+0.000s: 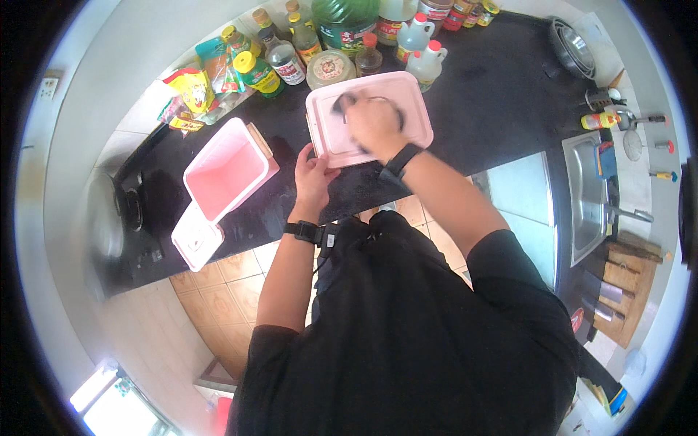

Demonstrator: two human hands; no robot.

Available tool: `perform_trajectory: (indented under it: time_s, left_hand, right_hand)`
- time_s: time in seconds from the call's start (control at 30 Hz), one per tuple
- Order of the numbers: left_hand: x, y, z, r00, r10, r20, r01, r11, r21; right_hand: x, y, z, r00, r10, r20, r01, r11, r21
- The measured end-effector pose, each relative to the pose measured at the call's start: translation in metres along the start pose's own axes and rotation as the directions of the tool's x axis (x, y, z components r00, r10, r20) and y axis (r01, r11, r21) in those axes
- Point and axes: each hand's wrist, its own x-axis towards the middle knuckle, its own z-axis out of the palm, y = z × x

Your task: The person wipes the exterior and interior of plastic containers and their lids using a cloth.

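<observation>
A pink plastic lidded container [417, 101] stands on the black counter before me. My left hand [313, 180] steadies its near left corner, the fingers along the rim. Over the middle of the lid is my right hand [373, 122], blurred. Beneath its bunched fingers a dark, cloth-like thing [402, 115] shows around the edges, pressed against the lid; blur hides its exact form. To the left, an open pink plastic bin [223, 174] with nothing visible inside rests partly over a separate pale pink lid [197, 240].
Bottles and jars line the wall, with a green jug [346, 24] and small white-capped jugs [425, 65] close behind the container. Seasoning packets [191, 92] lie left. A wok lid [106, 218] is at far left; a steel sink [586, 201] and knives [611, 291] are right.
</observation>
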Motion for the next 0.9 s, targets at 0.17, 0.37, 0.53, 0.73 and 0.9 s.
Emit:
perform_trajectory:
  time_s: [0.17, 0.37, 0.53, 0.73, 0.9]
  left_hand:
    - [-0.01, 0.0, 0.018, 1.0, 0.026, 0.004, -0.025, 0.988, -0.151]
    - [0.003, -0.009, 0.009, 0.993, 0.004, 0.12, 0.018, 0.983, -0.184]
    - [-0.005, -0.008, 0.023, 0.996, 0.037, 0.084, -0.02, 0.98, -0.2]
    - [-0.01, -0.011, 0.03, 0.999, 0.044, 0.014, -0.039, 0.973, -0.229]
    - [-0.004, -0.015, 0.023, 0.998, 0.044, 0.048, -0.03, 0.964, -0.264]
  right_hand:
    - [0.025, 0.05, -0.013, 0.999, 0.048, 0.024, -0.05, 0.993, 0.104]
    - [-0.017, -0.031, -0.017, 0.938, -0.312, 0.154, 0.255, 0.918, 0.304]
    - [0.011, -0.018, -0.012, 0.982, -0.167, 0.091, 0.147, 0.97, 0.191]
    - [0.049, 0.037, -0.01, 0.957, 0.284, 0.051, -0.286, 0.958, 0.028]
    - [0.047, -0.023, -0.001, 0.986, 0.045, 0.161, -0.09, 0.954, 0.285]
